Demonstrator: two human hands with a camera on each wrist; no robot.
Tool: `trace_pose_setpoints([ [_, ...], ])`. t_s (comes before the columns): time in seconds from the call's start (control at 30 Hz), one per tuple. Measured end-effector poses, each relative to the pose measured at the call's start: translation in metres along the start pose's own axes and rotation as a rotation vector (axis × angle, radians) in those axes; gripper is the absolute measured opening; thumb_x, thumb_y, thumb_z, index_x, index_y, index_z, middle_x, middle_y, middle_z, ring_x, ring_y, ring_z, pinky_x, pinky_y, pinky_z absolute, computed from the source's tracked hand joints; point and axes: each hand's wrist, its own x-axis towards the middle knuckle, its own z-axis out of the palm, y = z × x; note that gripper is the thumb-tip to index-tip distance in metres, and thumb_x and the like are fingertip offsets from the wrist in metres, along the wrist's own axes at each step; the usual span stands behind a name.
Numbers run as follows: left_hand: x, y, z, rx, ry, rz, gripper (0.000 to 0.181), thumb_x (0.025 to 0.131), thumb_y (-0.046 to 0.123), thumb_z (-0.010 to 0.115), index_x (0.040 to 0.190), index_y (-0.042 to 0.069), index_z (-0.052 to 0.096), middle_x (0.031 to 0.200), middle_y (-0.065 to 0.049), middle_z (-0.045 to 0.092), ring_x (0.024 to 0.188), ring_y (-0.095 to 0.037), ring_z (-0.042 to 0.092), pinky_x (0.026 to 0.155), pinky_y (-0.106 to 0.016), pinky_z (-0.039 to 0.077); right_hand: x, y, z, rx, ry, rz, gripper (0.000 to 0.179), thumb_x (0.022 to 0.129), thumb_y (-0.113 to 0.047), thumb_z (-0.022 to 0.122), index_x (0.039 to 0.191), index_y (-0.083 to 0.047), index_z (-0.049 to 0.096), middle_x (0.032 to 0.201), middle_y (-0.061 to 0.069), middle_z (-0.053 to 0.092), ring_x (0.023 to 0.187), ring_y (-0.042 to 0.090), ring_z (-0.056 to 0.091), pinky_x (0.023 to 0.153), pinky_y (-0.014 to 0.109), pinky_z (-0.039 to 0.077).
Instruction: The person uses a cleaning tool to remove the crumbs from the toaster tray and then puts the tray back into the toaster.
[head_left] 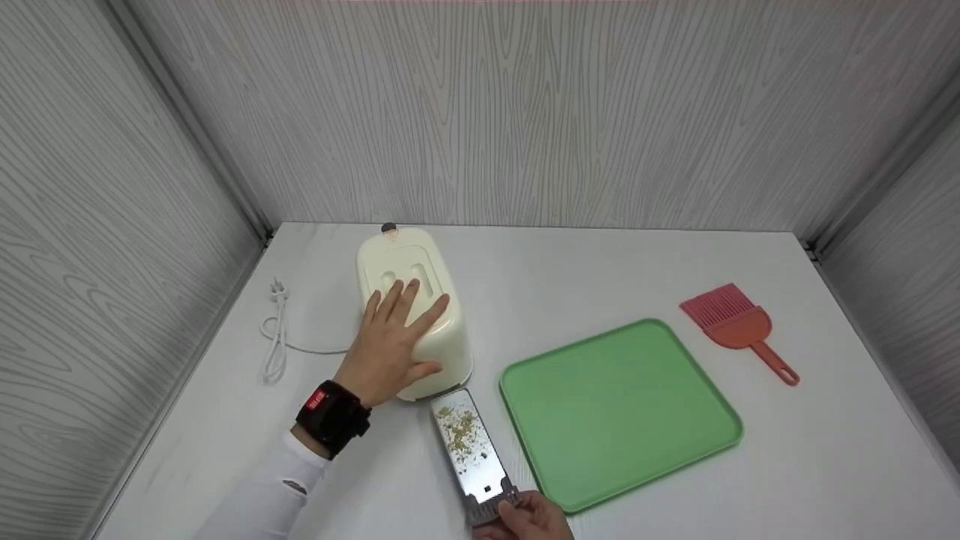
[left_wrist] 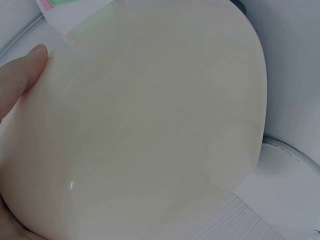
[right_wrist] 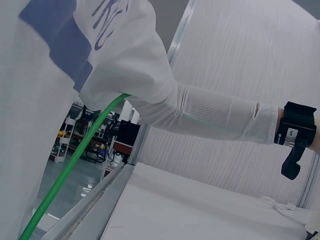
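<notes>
A cream toaster [head_left: 442, 349] with a lid on top stands at the left middle of the table. My left hand [head_left: 390, 349] rests on it, fingers spread over the lid and thumb along its near side. In the left wrist view, the smooth cream body of the toaster [left_wrist: 155, 120] fills most of the picture, the thumb at its left. My right hand [head_left: 529, 517] pinches the dark grey end of a shiny crumb tray [head_left: 476, 469] strewn with brown crumbs [head_left: 459, 431]. The tray's far end is right at the toaster's lower edge. The right wrist view shows no right hand.
A green tray [head_left: 619, 412] lies right of the crumb tray. Farther right is a red brush with an orange dustpan-shaped handle [head_left: 742, 330]. The toaster's white cord and plug [head_left: 277, 330] lie at left. Grey wood-grain panels [head_left: 525, 112] enclose the table's back and sides.
</notes>
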Motion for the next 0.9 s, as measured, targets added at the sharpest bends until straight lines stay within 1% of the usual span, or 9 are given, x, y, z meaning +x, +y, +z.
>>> trace_pose_setpoints([
  [0.17, 0.0, 0.0, -0.001, 0.015, 0.005, 0.0, 0.096, 0.081, 0.05, 0.088, 0.161, 0.02, 0.044, 0.163, -0.03, 0.04, 0.153, -0.051, 0.038, 0.124, -0.069, 0.032, -0.004, -0.007, -0.005, -0.02, -0.001, -0.004, 0.025, 0.104, -0.01, 0.063, 0.113, 0.01, 0.052, 0.098, 0.02, 0.08, 0.086, 0.02, 0.082, 0.085, 0.033, 0.067],
  [0.33, 0.0, 0.001, 0.0, -0.014, 0.011, -0.006, 0.098, 0.08, 0.048, 0.09, 0.161, 0.018, 0.045, 0.163, -0.031, 0.039, 0.153, -0.052, 0.037, 0.124, -0.07, 0.031, -0.008, -0.017, -0.012, -0.065, -0.001, -0.007, 0.023, 0.105, -0.01, 0.062, 0.112, 0.01, 0.052, 0.098, 0.019, 0.08, 0.088, 0.02, 0.082, 0.086, 0.032, 0.066],
  [0.5, -0.002, 0.004, 0.003, -0.009, 0.051, -0.019, 0.097, 0.08, 0.046, 0.091, 0.159, 0.013, 0.046, 0.163, -0.031, 0.04, 0.153, -0.051, 0.038, 0.124, -0.07, 0.031, -0.011, -0.028, -0.02, -0.038, 0.024, -0.01, 0.023, 0.105, -0.005, 0.059, 0.116, 0.013, 0.049, 0.105, 0.02, 0.079, 0.092, 0.022, 0.082, 0.089, 0.034, 0.066],
  [0.57, -0.004, 0.007, 0.005, -0.025, 0.088, -0.029, 0.094, 0.082, 0.045, 0.089, 0.158, 0.009, 0.047, 0.162, -0.032, 0.041, 0.153, -0.051, 0.038, 0.125, -0.07, 0.03, -0.012, -0.034, -0.023, -0.029, 0.039, -0.008, 0.022, 0.106, -0.004, 0.058, 0.116, 0.013, 0.048, 0.107, 0.021, 0.079, 0.093, 0.023, 0.082, 0.088, 0.035, 0.066],
  [0.63, -0.006, 0.013, 0.007, -0.057, 0.14, -0.033, 0.091, 0.085, 0.042, 0.088, 0.156, 0.004, 0.047, 0.161, -0.033, 0.042, 0.153, -0.051, 0.038, 0.126, -0.069, 0.029, -0.012, -0.04, -0.027, -0.035, 0.053, -0.013, 0.024, 0.106, -0.005, 0.058, 0.118, 0.013, 0.048, 0.107, 0.02, 0.08, 0.093, 0.022, 0.082, 0.087, 0.034, 0.066],
  [0.73, -0.011, 0.029, 0.008, -0.133, 0.239, -0.023, 0.083, 0.087, 0.036, 0.087, 0.153, 0.001, 0.051, 0.159, -0.032, 0.046, 0.154, -0.049, 0.037, 0.127, -0.065, 0.029, -0.013, -0.048, -0.034, -0.024, 0.071, -0.01, 0.026, 0.107, -0.007, 0.058, 0.122, 0.012, 0.048, 0.107, 0.02, 0.08, 0.094, 0.022, 0.082, 0.088, 0.034, 0.066],
  [0.8, -0.014, 0.043, 0.009, -0.183, 0.312, -0.006, 0.075, 0.087, 0.031, 0.088, 0.147, 0.001, 0.056, 0.154, -0.028, 0.052, 0.152, -0.047, 0.042, 0.127, -0.062, 0.031, -0.013, -0.054, -0.038, -0.015, 0.087, -0.003, 0.028, 0.107, -0.009, 0.058, 0.125, 0.011, 0.047, 0.107, 0.018, 0.08, 0.094, 0.022, 0.082, 0.089, 0.034, 0.066],
  [0.87, -0.019, 0.059, 0.012, -0.254, 0.372, 0.0, 0.066, 0.086, 0.026, 0.089, 0.141, 0.002, 0.061, 0.144, -0.022, 0.06, 0.145, -0.04, 0.051, 0.126, -0.059, 0.034, -0.012, -0.059, -0.041, -0.007, 0.106, 0.003, 0.031, 0.107, -0.01, 0.059, 0.127, 0.01, 0.045, 0.108, 0.018, 0.08, 0.095, 0.021, 0.082, 0.091, 0.035, 0.065],
  [0.9, -0.022, 0.067, 0.013, -0.299, 0.39, -0.002, 0.062, 0.086, 0.024, 0.089, 0.138, 0.003, 0.064, 0.138, -0.019, 0.063, 0.139, -0.036, 0.056, 0.123, -0.055, 0.04, -0.011, -0.062, -0.043, -0.013, 0.116, 0.002, 0.033, 0.107, -0.01, 0.059, 0.128, 0.011, 0.044, 0.109, 0.018, 0.08, 0.095, 0.021, 0.082, 0.091, 0.035, 0.065],
])
